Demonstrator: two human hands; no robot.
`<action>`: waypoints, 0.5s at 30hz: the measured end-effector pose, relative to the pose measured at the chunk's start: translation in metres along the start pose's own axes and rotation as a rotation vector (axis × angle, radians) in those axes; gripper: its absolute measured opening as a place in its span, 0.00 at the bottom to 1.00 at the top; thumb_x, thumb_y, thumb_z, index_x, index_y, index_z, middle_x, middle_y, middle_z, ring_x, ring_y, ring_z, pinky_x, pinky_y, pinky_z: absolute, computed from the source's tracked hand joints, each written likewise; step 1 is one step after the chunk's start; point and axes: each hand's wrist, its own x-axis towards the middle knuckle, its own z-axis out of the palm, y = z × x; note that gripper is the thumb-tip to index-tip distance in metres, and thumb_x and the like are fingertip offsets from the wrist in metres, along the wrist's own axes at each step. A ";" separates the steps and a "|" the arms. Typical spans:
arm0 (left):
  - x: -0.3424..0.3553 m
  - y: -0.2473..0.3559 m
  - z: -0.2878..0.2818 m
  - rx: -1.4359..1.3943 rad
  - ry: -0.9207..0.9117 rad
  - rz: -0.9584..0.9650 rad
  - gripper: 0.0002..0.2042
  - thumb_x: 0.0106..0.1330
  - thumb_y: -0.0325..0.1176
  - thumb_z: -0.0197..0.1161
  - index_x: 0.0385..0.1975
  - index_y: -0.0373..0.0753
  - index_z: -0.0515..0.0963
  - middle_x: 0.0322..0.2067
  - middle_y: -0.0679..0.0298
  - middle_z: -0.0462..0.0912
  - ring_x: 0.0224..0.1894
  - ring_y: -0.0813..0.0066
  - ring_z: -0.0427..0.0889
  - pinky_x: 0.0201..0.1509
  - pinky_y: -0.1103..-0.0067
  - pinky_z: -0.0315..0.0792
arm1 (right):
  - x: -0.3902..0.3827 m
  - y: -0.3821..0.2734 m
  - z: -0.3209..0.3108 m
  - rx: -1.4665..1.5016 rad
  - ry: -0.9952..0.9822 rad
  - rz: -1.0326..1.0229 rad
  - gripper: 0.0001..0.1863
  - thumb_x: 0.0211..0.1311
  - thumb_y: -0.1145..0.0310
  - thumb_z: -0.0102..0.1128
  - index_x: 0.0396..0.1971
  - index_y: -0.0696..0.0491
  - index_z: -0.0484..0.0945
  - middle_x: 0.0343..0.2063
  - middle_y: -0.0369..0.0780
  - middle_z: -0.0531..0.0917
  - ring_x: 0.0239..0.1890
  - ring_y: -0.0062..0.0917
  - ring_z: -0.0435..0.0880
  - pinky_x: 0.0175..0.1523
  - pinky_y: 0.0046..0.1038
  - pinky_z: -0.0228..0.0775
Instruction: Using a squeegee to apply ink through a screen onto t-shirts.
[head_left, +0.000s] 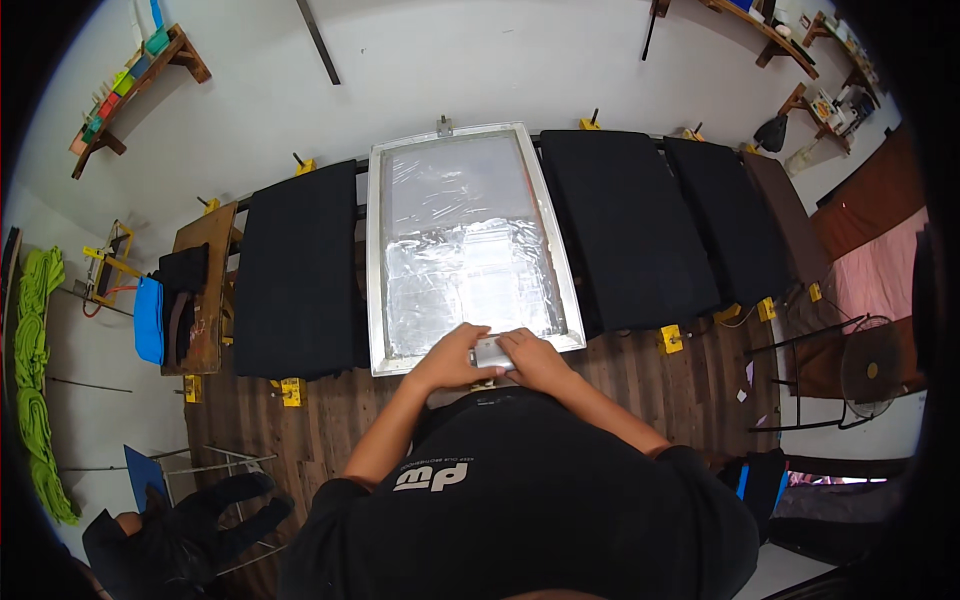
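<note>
A screen-printing frame (374, 250) with pale mesh and glossy patches lies lengthwise in front of me. At its near edge sits a silver metal block (491, 356), apparently a clamp. My left hand (452, 358) grips the block's left side, thumb and fingers on the frame edge. My right hand (535, 358) grips it from the right, fingers bent over its top. Boards covered in black cloth (295, 260) flank the frame, with another black pair (630, 230) on the right.
Bare board (200, 345) holds dark and blue cloth at left. Yellow brackets (670, 340) line the rail. A person in black (150, 550) is at lower left beside a metal stand. A fan (868, 365) stands right. Green cloths (40, 350) hang left; shelves (130, 100) are on the wall.
</note>
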 end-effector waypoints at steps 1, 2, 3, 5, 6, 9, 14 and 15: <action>-0.002 -0.005 -0.006 -0.029 0.046 -0.019 0.37 0.54 0.48 0.79 0.59 0.32 0.74 0.50 0.51 0.80 0.51 0.62 0.81 0.56 0.70 0.76 | 0.000 0.000 0.001 -0.013 -0.003 0.000 0.34 0.46 0.68 0.75 0.56 0.59 0.75 0.52 0.46 0.81 0.57 0.41 0.78 0.56 0.35 0.77; -0.003 -0.011 -0.013 -0.058 0.091 -0.039 0.35 0.55 0.45 0.78 0.59 0.32 0.74 0.50 0.51 0.80 0.52 0.64 0.81 0.56 0.70 0.76 | -0.001 0.000 0.002 -0.012 -0.003 0.004 0.34 0.46 0.68 0.75 0.56 0.59 0.75 0.52 0.46 0.81 0.57 0.41 0.78 0.56 0.35 0.77; -0.005 -0.029 -0.015 -0.018 0.231 0.060 0.31 0.57 0.45 0.77 0.56 0.32 0.76 0.46 0.51 0.81 0.47 0.60 0.82 0.54 0.70 0.77 | -0.001 -0.003 0.003 -0.024 -0.012 0.026 0.34 0.45 0.69 0.75 0.57 0.59 0.74 0.54 0.46 0.80 0.58 0.40 0.77 0.58 0.35 0.77; -0.011 -0.053 -0.030 0.019 0.403 -0.023 0.25 0.60 0.43 0.75 0.51 0.32 0.79 0.44 0.52 0.82 0.46 0.61 0.83 0.54 0.71 0.76 | 0.000 -0.003 0.005 -0.033 -0.022 0.057 0.35 0.45 0.70 0.75 0.57 0.59 0.74 0.56 0.46 0.79 0.60 0.40 0.76 0.59 0.35 0.76; -0.015 -0.066 -0.037 0.025 0.517 -0.056 0.18 0.64 0.38 0.72 0.48 0.34 0.81 0.42 0.55 0.84 0.46 0.63 0.83 0.53 0.71 0.76 | -0.001 0.000 0.007 -0.045 0.024 0.028 0.35 0.43 0.71 0.76 0.56 0.59 0.75 0.56 0.45 0.79 0.60 0.40 0.76 0.60 0.35 0.76; -0.032 -0.090 -0.063 0.211 0.732 -0.192 0.19 0.64 0.43 0.71 0.46 0.35 0.81 0.43 0.53 0.83 0.48 0.54 0.81 0.55 0.67 0.73 | -0.004 0.007 0.005 -0.042 0.065 -0.012 0.35 0.41 0.72 0.77 0.55 0.59 0.75 0.57 0.45 0.77 0.62 0.40 0.75 0.61 0.34 0.74; -0.052 -0.133 -0.067 0.333 0.896 -0.420 0.21 0.67 0.46 0.67 0.51 0.37 0.79 0.49 0.50 0.79 0.52 0.49 0.78 0.60 0.65 0.70 | -0.002 0.006 -0.009 0.011 -0.024 0.014 0.38 0.43 0.66 0.79 0.58 0.59 0.74 0.58 0.46 0.76 0.64 0.40 0.72 0.65 0.35 0.71; -0.053 -0.138 -0.066 0.336 0.885 -0.458 0.23 0.68 0.47 0.66 0.54 0.35 0.77 0.51 0.47 0.78 0.52 0.50 0.78 0.60 0.66 0.71 | 0.000 0.006 -0.013 0.010 -0.026 0.013 0.38 0.43 0.66 0.79 0.58 0.59 0.74 0.58 0.46 0.76 0.64 0.40 0.72 0.65 0.35 0.71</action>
